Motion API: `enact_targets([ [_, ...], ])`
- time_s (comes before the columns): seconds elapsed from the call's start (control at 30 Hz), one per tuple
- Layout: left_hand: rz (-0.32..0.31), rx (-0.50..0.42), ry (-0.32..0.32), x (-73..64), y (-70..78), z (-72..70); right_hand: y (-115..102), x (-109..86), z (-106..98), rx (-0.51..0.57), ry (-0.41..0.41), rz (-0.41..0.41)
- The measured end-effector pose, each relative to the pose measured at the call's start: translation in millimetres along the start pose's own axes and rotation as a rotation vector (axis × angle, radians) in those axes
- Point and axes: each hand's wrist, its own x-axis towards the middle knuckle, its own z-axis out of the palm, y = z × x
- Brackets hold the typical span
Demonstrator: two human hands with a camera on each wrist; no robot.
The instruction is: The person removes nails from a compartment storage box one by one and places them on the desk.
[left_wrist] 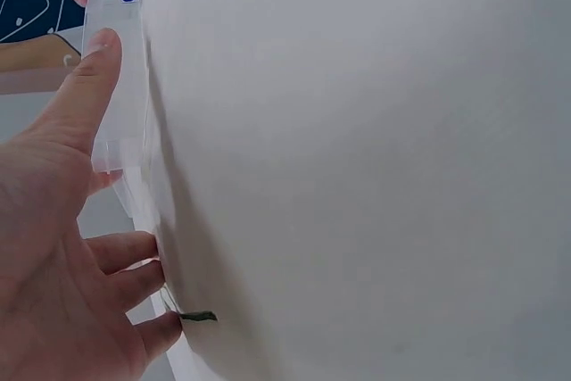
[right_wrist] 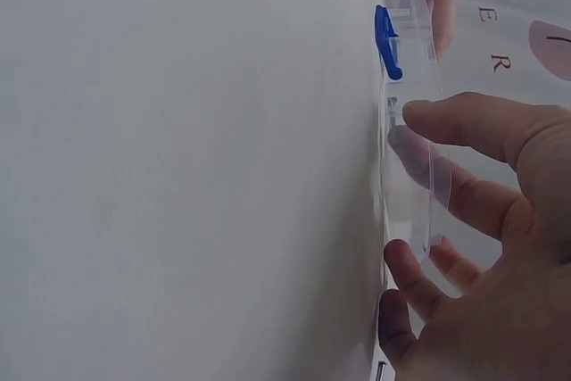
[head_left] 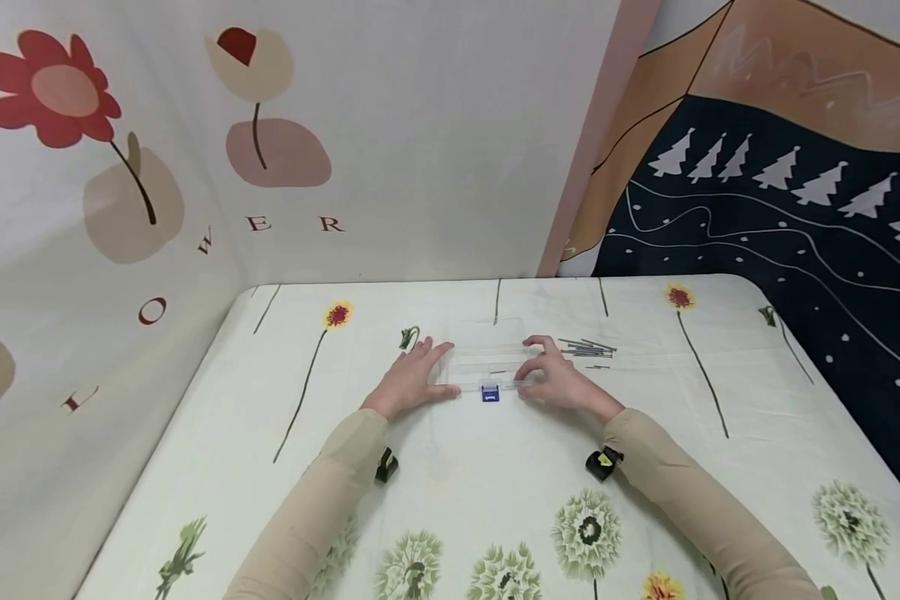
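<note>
A clear plastic box [head_left: 468, 375] with a blue latch [head_left: 490, 392] on its front lies on the table, its transparent lid [head_left: 487, 332] tilted back. My left hand [head_left: 414, 379] holds the box's left end, thumb at the front corner and index finger at the rear; in the left wrist view the other fingers [left_wrist: 134, 287] rest on the cloth. At the right end, my right hand [head_left: 558, 379] curls round the box, its thumb [right_wrist: 446, 120] by the front wall. One finger shows through the plastic; whether it is inside or behind is unclear. A thin nail [head_left: 498, 372] shows in the box.
Several loose nails [head_left: 588, 347] lie in a pile just right of the right hand, with a few smaller ones [head_left: 597, 367] in front. The table [head_left: 450, 467] wears a flower-print cloth. Printed curtains [head_left: 420, 150] hang behind and to the sides.
</note>
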Motion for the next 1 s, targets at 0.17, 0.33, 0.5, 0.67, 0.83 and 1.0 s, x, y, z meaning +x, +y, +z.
enact_targets([
  [0.17,0.002,-0.002,0.002,0.5,0.4,0.7,-3,1.5,2,-0.032,0.004,0.022],
  [0.33,0.002,-0.003,0.001,0.6,0.5,0.9,-6,2.2,3,-0.039,0.003,0.022],
  [0.5,-0.001,-0.003,0.004,0.2,0.9,1.1,-9,2.0,3,-0.070,-0.003,0.026],
  [0.67,-0.010,0.002,-0.001,0.9,-0.3,2.4,-10,1.5,4,-0.072,-0.007,0.032],
  [0.83,-0.012,-0.005,-0.002,1.2,-1.1,2.8,-8,1.1,4,-0.064,-0.010,0.020],
  [1.0,-0.004,-0.006,0.001,1.4,-2.0,3.1,-4,-1.5,1,-0.036,-0.017,-0.020],
])
